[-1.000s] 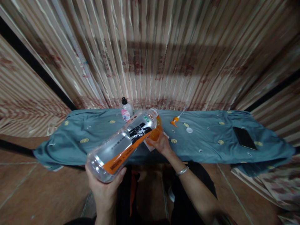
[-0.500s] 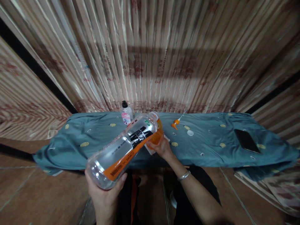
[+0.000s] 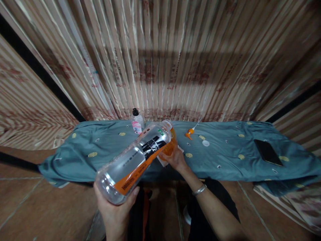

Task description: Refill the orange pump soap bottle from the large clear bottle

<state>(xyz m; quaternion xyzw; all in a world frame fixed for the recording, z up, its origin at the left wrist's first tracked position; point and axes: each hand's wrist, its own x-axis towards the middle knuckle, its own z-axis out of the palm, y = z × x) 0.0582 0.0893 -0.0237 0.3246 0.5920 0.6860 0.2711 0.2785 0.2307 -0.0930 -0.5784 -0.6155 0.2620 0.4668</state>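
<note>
A large clear bottle [image 3: 136, 157] was held tilted, its base cupped in the left hand [image 3: 115, 209] — fingers curled up around the bottom, thumb pressed against the orange label. Its open neck was pointed down and away, towards an orange container [image 3: 170, 146] gripped by the right hand [image 3: 177, 160], whose fingers were wrapped around that container's lower part; its exact shape could not be told. A bracelet [image 3: 199, 189] was worn on the right wrist. Beyond the fingers, on the teal cloth [image 3: 225, 157], a small black-capped bottle [image 3: 136, 123], an orange nozzle [image 3: 188, 133] and a white cap [image 3: 206, 143] were seen — a dark phone [image 3: 268, 152] lay well to the right.
</note>
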